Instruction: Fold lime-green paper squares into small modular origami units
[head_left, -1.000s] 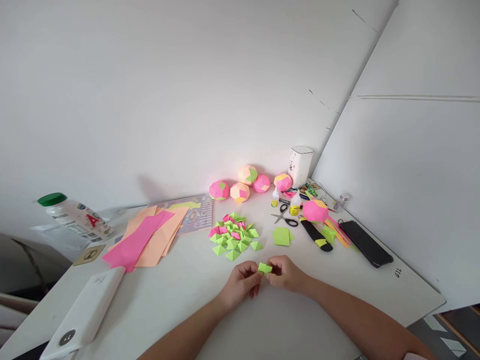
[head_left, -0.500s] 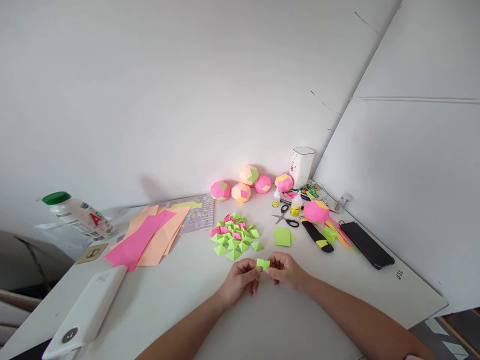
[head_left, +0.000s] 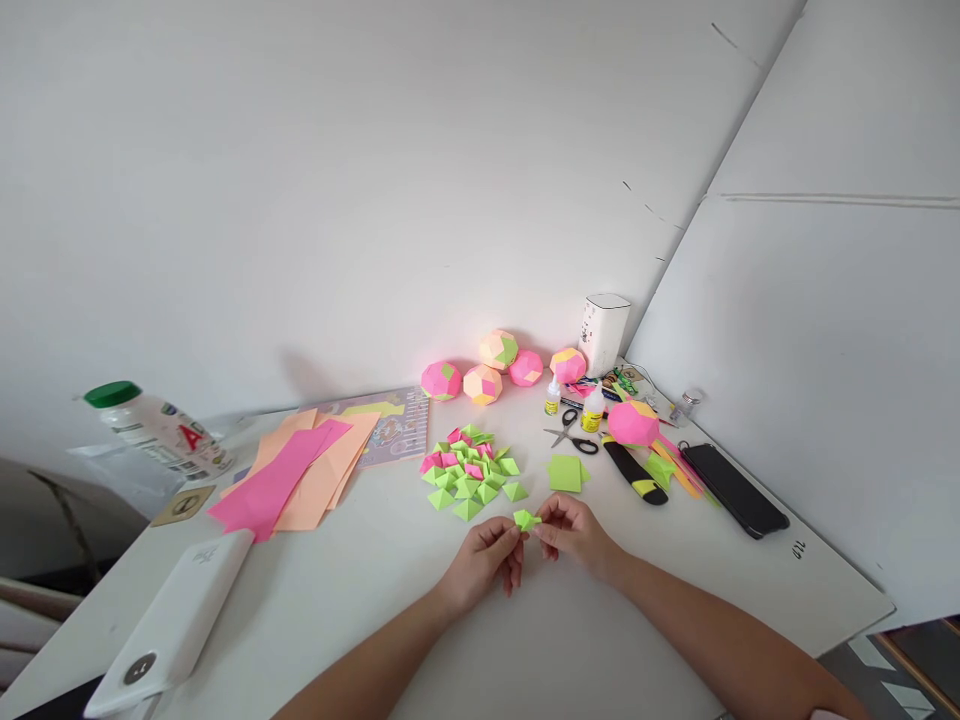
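Between my two hands is a small piece of folded green paper (head_left: 526, 520), with raised creases. My left hand (head_left: 486, 556) pinches its left side between thumb and fingers. On its right side, my right hand (head_left: 576, 535) closes its fingertips on the paper. Just beyond my left hand lies a heap of folded green and pink paper pieces (head_left: 466, 485). A short stack of flat green paper squares (head_left: 565, 474) rests beyond my right hand.
Scissors (head_left: 571, 434), glue bottles (head_left: 592, 411), a box cutter (head_left: 634, 470) and a black phone (head_left: 735, 490) lie to the right. Faceted paper balls (head_left: 482, 384) line the wall. Pink and peach sheets (head_left: 281, 480), a white device (head_left: 176, 620) and a white bottle (head_left: 161, 430) are left.
The green paper has gone from a flatter rectangle to a smaller, raised folded shape. My right fingers have shifted slightly up on it; both hands stay in nearly the same place.
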